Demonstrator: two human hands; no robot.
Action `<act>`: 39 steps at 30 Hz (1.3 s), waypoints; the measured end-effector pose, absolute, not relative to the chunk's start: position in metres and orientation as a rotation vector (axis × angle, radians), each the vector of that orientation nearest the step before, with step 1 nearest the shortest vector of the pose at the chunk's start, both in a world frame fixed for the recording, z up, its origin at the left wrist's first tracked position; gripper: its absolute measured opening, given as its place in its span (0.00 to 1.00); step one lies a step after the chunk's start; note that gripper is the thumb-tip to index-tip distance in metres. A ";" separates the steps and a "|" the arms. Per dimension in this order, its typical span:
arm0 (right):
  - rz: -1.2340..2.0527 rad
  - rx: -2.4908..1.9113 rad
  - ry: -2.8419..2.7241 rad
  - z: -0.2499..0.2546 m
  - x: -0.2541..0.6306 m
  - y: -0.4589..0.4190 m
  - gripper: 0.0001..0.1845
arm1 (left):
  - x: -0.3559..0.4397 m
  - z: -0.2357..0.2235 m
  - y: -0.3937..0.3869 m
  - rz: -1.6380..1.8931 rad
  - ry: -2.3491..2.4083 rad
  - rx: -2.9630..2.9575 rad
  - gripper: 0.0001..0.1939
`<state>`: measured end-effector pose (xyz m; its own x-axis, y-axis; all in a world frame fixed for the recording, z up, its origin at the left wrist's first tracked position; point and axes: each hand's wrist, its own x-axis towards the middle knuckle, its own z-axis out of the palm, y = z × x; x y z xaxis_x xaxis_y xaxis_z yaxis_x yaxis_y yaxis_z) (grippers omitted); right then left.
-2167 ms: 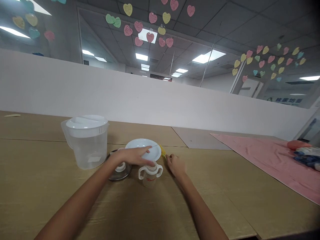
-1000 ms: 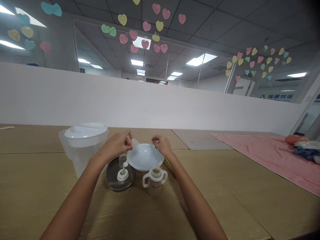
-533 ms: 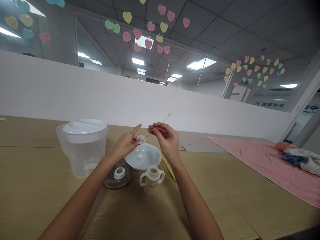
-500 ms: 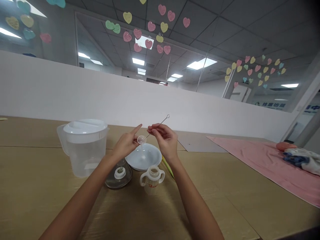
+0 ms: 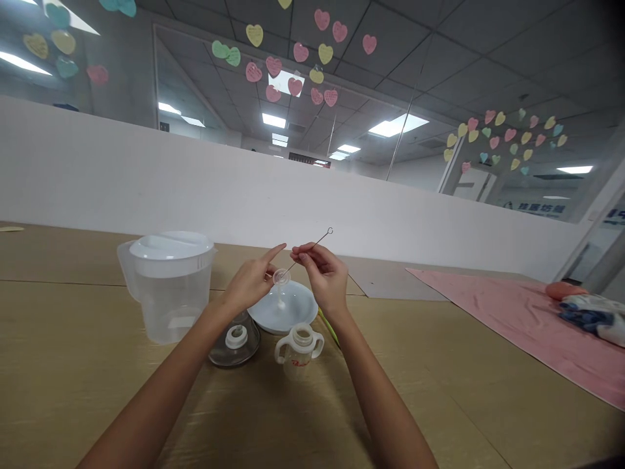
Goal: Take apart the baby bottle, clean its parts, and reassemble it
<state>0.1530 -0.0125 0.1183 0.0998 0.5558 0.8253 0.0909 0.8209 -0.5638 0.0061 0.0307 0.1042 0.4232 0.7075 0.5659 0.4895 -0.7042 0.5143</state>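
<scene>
My left hand (image 5: 252,280) pinches a clear round bottle teat (image 5: 281,277) between thumb and fingers, its index finger pointing outward. In my right hand (image 5: 325,270) is a thin wire brush (image 5: 322,238) with a looped end, held slanting, its lower end at the teat. A pale strand with a whitish tip hangs below the teat; whether it is the brush head I cannot tell. Under both hands sits a white bowl (image 5: 299,309). Nearer me stands an uncapped two-handled baby bottle (image 5: 297,355). Left of it, a white ring-shaped cap (image 5: 236,337) rests on a dark, glassy lid (image 5: 229,357).
A lidded clear plastic jug (image 5: 176,293) stands at the left. Something yellow-green and slender (image 5: 329,327) lies beside the bowl, partly behind my right wrist. A pink cloth (image 5: 493,309) with bundled fabric (image 5: 588,312) covers the table's right side. A white low wall (image 5: 244,189) runs behind.
The camera view has shifted slightly, moving the scene a little to the right. The teat is tilted a bit differently, and the whitish tip below it shows more plainly. Both hands keep their grip.
</scene>
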 end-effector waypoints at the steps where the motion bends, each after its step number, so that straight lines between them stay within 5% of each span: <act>1: 0.351 -0.567 -1.455 0.118 0.153 -0.013 0.06 | 0.007 0.105 0.030 1.152 1.045 2.407 0.34; 20: -0.082 -0.768 -1.492 0.116 0.164 -0.014 0.06 | 0.009 0.100 0.031 1.223 0.982 2.367 0.32; 39: -0.100 -0.819 -1.638 0.125 0.155 -0.025 0.09 | 0.018 0.096 0.031 1.263 0.963 2.332 0.34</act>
